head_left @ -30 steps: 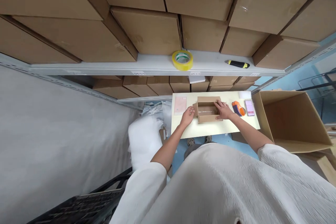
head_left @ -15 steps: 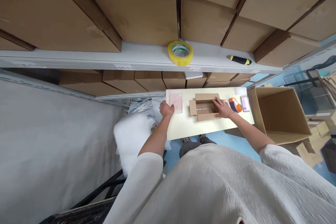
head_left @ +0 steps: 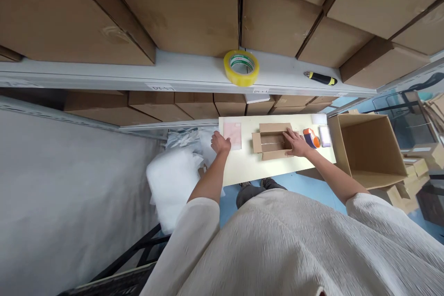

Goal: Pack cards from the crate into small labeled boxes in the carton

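A small cardboard box (head_left: 274, 154) lies with its top flaps spread on the pale tabletop (head_left: 243, 166). My right hand (head_left: 297, 142) grips its right end, with fingers reaching over the edge into the box. At the table's left edge is my left hand (head_left: 220, 142), fingers loosely curved and thumb apart. Its thumb is beside or on the edge of a flat pink packet (head_left: 233, 136); I cannot tell whether they touch. Just right of my right hand sits an orange and dark blue tape dispenser (head_left: 311, 138).
Large cartons fill the shelf (head_left: 194, 67) above, which holds a yellow tape roll (head_left: 241, 68) and a utility knife (head_left: 321, 78). White foam wrap (head_left: 173, 185) is piled at left. A big open carton (head_left: 371, 148) stands right of the table, near a phone-like item (head_left: 325, 136).
The view has shifted slightly, so the shelf appears nearer. Both hands keep almost the same places, right at the box and left at the packet.
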Tool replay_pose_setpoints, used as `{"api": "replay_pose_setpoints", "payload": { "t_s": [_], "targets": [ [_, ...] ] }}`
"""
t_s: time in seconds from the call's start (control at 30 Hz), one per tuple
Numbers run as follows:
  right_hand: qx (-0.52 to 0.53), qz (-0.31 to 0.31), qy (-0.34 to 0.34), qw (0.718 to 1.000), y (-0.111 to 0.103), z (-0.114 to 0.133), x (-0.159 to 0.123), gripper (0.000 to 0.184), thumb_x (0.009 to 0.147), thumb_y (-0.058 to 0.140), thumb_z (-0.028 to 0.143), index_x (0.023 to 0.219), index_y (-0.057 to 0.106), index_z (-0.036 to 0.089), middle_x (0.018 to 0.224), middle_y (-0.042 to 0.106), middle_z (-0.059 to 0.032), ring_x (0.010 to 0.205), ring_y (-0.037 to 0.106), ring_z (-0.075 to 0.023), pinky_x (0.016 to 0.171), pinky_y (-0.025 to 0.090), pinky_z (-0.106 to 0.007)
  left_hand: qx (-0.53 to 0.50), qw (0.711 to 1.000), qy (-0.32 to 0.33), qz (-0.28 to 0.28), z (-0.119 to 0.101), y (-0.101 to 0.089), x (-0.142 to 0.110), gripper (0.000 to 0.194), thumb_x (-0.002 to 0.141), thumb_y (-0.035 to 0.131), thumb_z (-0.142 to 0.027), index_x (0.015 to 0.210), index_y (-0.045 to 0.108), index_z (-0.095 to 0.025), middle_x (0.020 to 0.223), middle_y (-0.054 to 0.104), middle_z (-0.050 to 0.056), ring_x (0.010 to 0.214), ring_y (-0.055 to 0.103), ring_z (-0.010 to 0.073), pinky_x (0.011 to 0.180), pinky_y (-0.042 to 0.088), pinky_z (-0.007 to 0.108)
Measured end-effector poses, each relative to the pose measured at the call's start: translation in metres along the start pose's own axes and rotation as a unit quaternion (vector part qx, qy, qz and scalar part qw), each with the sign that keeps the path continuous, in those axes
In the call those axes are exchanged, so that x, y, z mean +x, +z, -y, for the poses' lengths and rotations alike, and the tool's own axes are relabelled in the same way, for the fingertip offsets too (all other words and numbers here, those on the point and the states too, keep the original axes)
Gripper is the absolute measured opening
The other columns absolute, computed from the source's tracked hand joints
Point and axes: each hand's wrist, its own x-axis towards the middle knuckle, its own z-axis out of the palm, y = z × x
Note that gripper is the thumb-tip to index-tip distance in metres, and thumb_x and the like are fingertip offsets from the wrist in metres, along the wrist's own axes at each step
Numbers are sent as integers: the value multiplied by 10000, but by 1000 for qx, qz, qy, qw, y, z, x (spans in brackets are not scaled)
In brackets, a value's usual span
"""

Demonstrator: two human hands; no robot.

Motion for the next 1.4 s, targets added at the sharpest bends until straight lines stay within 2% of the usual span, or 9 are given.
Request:
{"api": "replay_pose_setpoints", "payload": {
  "t_s": [0.27, 0.43, 0.57, 0.7, 0.9, 1.03, 1.13, 1.23, 1.4],
  "targets": [
    [1, -1, -2, 1000, 1, 0, 0, 1309, 879, 830, 618, 1823, -44, 378, 1902, -87, -103, 1682, 195, -509, 1285, 301, -692, -19, 998, -50, 28, -5, 2, 6, 399, 908, 789, -234, 1264, 615, -192, 1379, 679, 232, 1318, 680, 416, 1112, 531, 576],
    [4, -4, -6, 1000, 3, -2, 2, 1322, 864, 846, 623, 1826, -24, 366, 1902, -71, -117, 1683, 195, -506, 1287, 303, -686, -46, 997, -58, 29, -6, -4, 4, 432, 876, 791, -205, 1270, 617, -189, 1408, 666, 230, 1290, 679, 393, 1077, 550, 507],
    [6, -7, -10, 1000, 6, -3, 4, 1333, 857, 840, 630, 1826, -35, 361, 1902, -76, -114, 1682, 190, -507, 1292, 293, -683, -56, 996, -48, 54, -6, -17, -8, 375, 871, 787, -224, 1207, 621, -234, 1187, 751, 129, 1213, 717, 341, 1027, 558, 437],
    [5, -9, -15, 1000, 8, -4, 7, 1340, 839, 857, 632, 1830, 3, 343, 1902, -53, -133, 1684, 184, -506, 1295, 285, -677, -99, 994, -39, 23, -3, -41, -25, 291, 866, 761, -248, 1116, 611, -252, 1004, 749, 36, 1092, 749, 256, 980, 574, 362],
    [13, -18, -32, 999, 10, -7, 11, 1325, 822, 872, 535, 1833, 48, 303, 1898, -34, -160, 1689, 186, -497, 1305, 280, -655, -268, 959, 78, -41, -1, -92, -59, 294, 876, 710, -229, 1133, 568, -226, 1034, 781, 70, 1026, 778, 228, 892, 628, 324],
    [26, -24, -49, 998, 11, -10, 14, 1354, 812, 884, 514, 1832, 21, 294, 1896, -10, -178, 1693, 188, -485, 1316, 273, -636, -289, 940, 176, -46, -28, -110, -87, 323, 880, 739, -281, 1152, 577, -215, 1079, 788, 74, 1018, 766, 238, 881, 629, 339],
    [49, -35, -60, 996, 14, -12, 14, 1397, 817, 875, 516, 1826, -64, 291, 1895, -2, -180, 1701, 176, -477, 1320, 271, -642, -236, 941, 243, -13, -62, -101, -106, 268, 895, 723, -294, 1119, 597, -218, 1067, 775, 48, 1008, 742, 228, 879, 602, 323],
    [92, -65, -87, 990, 22, -15, 12, 1445, 831, 859, 537, 1800, -187, 298, 1895, -70, -166, 1706, 173, -466, 1322, 293, -637, -146, 941, 304, 30, -97, -77, -120, 203, 899, 708, -280, 1082, 629, -240, 1050, 765, 21, 995, 714, 224, 901, 572, 325],
    [162, -142, -67, 974, 41, -23, 2, 1519, 818, 892, 490, 1770, -269, 264, 1869, -163, -225, 1731, 70, -471, 1344, 251, -651, 22, 936, 335, 102, -134, -44, -121, 156, 881, 745, -260, 1018, 672, -279, 1004, 773, 14, 1012, 700, 272, 961, 537, 374]
  ]
}}
